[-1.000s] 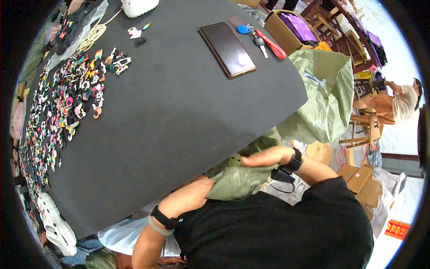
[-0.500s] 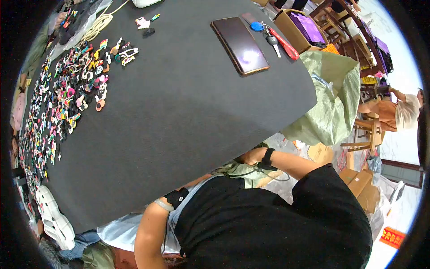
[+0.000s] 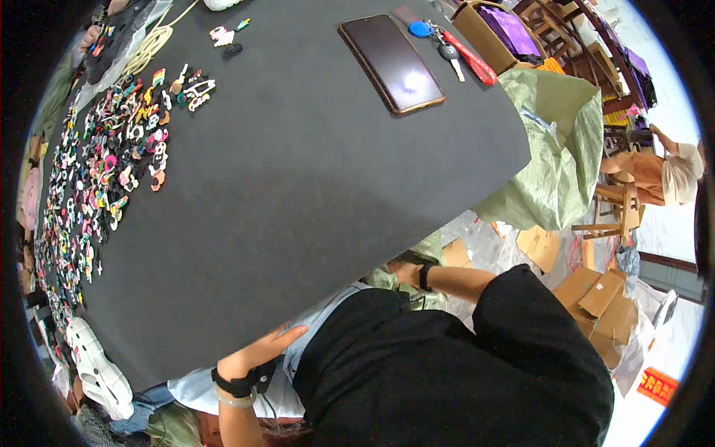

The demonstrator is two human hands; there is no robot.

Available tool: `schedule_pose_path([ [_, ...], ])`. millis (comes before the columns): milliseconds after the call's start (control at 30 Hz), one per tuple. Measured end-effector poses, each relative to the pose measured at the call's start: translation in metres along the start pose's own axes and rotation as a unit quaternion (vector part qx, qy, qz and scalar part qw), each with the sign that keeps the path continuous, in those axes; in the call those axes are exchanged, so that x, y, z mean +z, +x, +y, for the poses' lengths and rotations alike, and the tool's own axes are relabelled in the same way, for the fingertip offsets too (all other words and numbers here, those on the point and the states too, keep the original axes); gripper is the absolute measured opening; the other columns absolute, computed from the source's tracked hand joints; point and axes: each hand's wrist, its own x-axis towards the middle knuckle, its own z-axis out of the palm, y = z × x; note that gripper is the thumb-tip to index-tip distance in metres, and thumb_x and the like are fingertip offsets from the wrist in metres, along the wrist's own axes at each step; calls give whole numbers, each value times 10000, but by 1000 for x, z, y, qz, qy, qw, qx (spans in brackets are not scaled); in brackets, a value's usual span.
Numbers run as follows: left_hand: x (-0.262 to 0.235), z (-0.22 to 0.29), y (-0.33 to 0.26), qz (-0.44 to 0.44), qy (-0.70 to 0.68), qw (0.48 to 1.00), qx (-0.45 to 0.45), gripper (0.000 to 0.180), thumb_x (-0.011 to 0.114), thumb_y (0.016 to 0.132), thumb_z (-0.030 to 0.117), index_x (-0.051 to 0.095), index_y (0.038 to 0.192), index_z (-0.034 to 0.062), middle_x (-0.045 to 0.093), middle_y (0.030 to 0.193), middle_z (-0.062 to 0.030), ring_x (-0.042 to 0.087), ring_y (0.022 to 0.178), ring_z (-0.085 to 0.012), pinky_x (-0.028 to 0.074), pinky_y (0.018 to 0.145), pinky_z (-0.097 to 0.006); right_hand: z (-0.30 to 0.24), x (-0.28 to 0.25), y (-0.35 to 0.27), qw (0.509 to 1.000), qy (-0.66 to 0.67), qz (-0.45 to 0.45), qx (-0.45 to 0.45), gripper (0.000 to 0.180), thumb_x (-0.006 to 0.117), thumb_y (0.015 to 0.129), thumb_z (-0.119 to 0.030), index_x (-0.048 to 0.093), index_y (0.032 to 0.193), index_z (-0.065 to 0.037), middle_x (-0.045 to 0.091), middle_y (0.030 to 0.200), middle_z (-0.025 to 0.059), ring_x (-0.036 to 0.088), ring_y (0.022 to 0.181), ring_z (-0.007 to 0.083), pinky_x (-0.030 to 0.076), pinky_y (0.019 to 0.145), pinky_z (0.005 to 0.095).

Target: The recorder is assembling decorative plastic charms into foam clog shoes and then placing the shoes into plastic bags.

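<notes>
My left hand (image 3: 259,353) is at the near edge of the dark table (image 3: 298,201), over my lap. Its thumb stretches out and nothing shows in its grasp; the other fingers are partly hidden. A black band and a pale bracelet circle that wrist. My right hand (image 3: 406,273), with a black band at the wrist, reaches below the table edge beside pale green sacking. The tabletop hides its fingers, so any hold cannot be seen. Small colourful shoe charms (image 3: 112,164) lie spread over the table's left side. A white clog (image 3: 99,370) rests at the near left corner.
A phone (image 3: 391,65) lies at the far right of the table, beside keys (image 3: 451,54) with a red strap. Past the right edge hangs a green woven sack (image 3: 555,171). Cardboard boxes (image 3: 596,305) stand on the floor. Another person (image 3: 655,175) is at the far right.
My left hand has come up at the table edge, and its thumb now shows. My right hand has shifted slightly left and down, still under the edge. The view has shifted a little.
</notes>
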Motion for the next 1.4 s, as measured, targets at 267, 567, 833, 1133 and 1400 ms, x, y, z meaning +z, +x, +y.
schedule_pose_path([
  [267,-23,-5,-33,70,378,916,113,467,570,880,408,594,1112,3,653,987,-145,608,874,-306,450,802,-343,6,-135,5,959,2,-264,108,445,642,738,-247,604,1131,-43,603,1163,173,587,1025,314,472,809,412],
  [567,-27,-2,-45,101,330,919,-189,463,557,871,436,611,1030,4,645,920,-197,611,875,-354,455,785,-372,41,-90,-78,904,245,-194,291,537,657,700,-299,581,1158,-30,586,1161,210,554,1066,356,443,873,432],
  [833,-23,-11,-55,157,345,917,-121,482,553,871,447,617,996,-15,646,903,-219,610,906,-374,456,798,-371,-2,-2,22,846,451,-60,277,696,657,760,-279,389,1323,28,506,1276,234,492,1177,330,421,945,383],
  [1133,-25,-34,-50,134,266,954,17,347,605,863,276,606,1093,17,636,1036,-154,594,972,-305,440,853,-349,-17,128,22,928,280,-114,217,461,629,767,-330,600,1081,6,582,1172,225,590,1028,347,449,836,451],
  [1400,-32,-55,-48,163,262,951,-13,313,597,878,240,606,1095,14,653,1007,-146,611,949,-273,447,848,-338,-5,3,4,840,375,188,345,173,561,817,-161,666,907,-56,667,921,157,637,787,288,480,635,415],
])
